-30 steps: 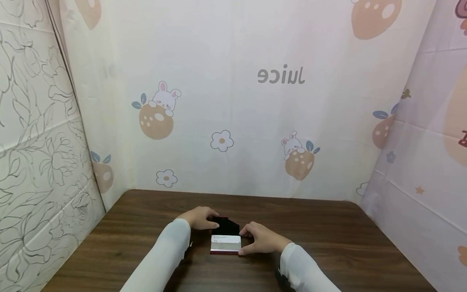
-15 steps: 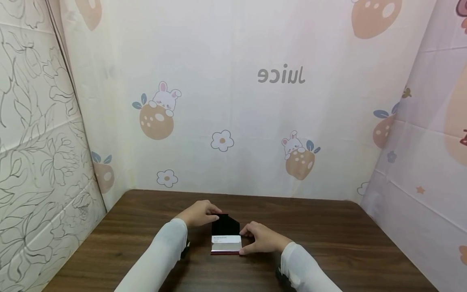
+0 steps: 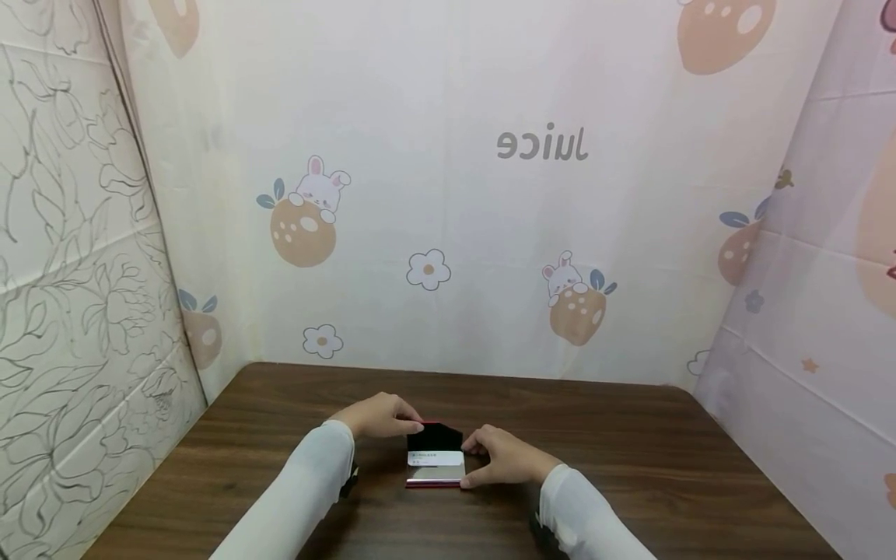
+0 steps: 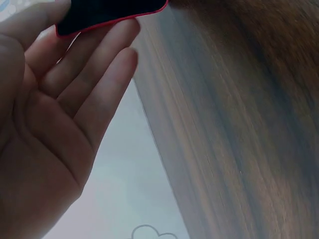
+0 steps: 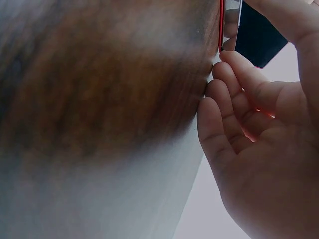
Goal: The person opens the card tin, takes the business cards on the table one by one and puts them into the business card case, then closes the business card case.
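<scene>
A business card case (image 3: pixel 435 473) stands with its lid up in the middle of the table, silver inside with a red edge. White cards (image 3: pixel 435 458) with small print show in it. My left hand (image 3: pixel 378 416) pinches the left edge of its lid (image 3: pixel 435 439), black inside and rimmed in red. In the left wrist view the thumb lies over the dark side of the lid (image 4: pixel 117 9), fingers behind it. My right hand (image 3: pixel 509 459) grips the case's right side between thumb and fingers. The right wrist view shows those fingertips at the red and silver edge (image 5: pixel 230 25).
The dark wood-grain table (image 3: pixel 602 451) spreads around the case on all sides. Behind it hangs a white cloth (image 3: pixel 448 194) printed with fruit and rabbits. Another cloth (image 3: pixel 77 272) with line-drawn flowers borders the left side.
The lid rises a little with my left hand, then tips back lower, and its red top edge now shows. My right hand keeps its place at the case's side.
</scene>
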{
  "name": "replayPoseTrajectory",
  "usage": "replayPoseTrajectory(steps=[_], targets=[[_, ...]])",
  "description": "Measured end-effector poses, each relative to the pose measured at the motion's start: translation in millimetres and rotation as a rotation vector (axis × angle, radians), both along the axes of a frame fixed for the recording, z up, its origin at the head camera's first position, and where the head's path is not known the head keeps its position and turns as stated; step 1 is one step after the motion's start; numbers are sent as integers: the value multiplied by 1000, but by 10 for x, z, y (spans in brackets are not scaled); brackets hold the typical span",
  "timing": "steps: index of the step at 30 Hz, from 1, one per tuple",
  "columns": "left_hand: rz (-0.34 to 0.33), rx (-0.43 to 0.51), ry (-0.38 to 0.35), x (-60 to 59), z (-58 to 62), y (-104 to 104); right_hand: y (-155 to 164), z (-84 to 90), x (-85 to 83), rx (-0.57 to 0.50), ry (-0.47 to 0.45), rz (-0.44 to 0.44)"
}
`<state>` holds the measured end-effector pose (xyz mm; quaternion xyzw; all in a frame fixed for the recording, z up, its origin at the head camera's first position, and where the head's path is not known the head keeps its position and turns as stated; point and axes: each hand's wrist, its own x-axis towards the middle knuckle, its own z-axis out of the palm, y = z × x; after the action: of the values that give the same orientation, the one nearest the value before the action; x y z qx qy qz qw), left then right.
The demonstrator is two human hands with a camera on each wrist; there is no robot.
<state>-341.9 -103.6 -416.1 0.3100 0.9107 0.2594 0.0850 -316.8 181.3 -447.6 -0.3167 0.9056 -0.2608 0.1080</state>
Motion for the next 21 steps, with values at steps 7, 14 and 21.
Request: replayPoseTrajectory(steps=[7, 14, 21], targets=[[-38, -80, -12, 101, 33, 28, 4, 17, 6, 2, -4, -10], [-55, -67, -36, 137, 21, 24, -20, 46, 33, 12, -13, -15], [-77, -21, -48, 194, -52, 22, -18, 34, 29, 13, -27, -26]])
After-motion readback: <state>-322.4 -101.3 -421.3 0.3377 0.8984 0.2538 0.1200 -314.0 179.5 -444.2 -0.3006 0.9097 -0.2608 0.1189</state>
